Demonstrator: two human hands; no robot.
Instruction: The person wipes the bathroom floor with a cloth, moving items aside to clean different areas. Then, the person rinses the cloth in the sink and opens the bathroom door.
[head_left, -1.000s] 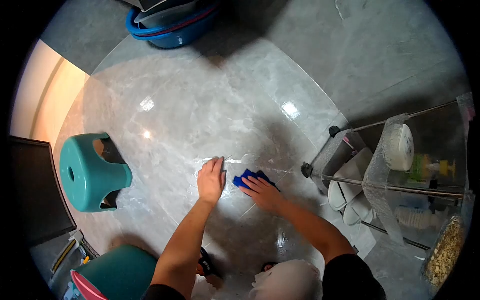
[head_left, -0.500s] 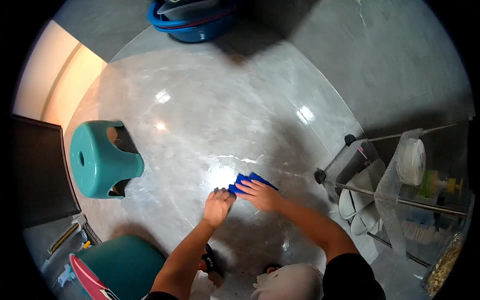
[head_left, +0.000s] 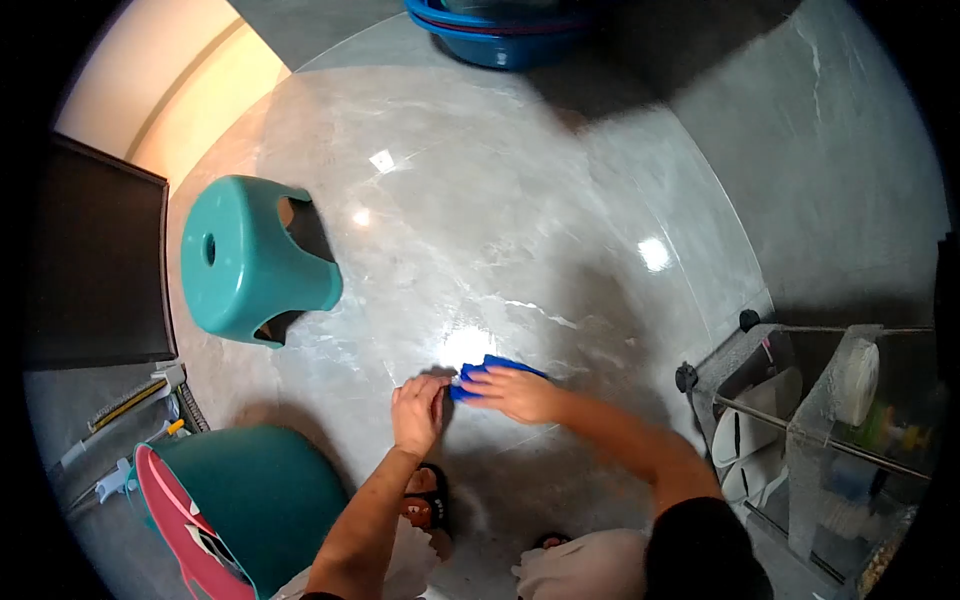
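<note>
Glossy grey marbled floor (head_left: 450,200) could let the crumpled blue cloth (head_left: 492,362) beneath our unclenched right hand (head_left: 525,393) skid sideways into our curled left hand (head_left: 417,415), whose grip we cannot tell.

Floor (head_left: 450,220): smooth, glossy, stone-look tile, grey with pale veins, bright reflections. Stool (head_left: 225,265): smooth teal plastic, light sheen. Bucket (head_left: 270,500): smooth green plastic. Basin (head_left: 500,48): shiny blue plastic. Cloth (head_left: 480,375): blue fabric, matt, creased. Rack (head_left: 850,445): shiny metal rods, clear textured sheet over them. Slippers on it: smooth, white.
</note>
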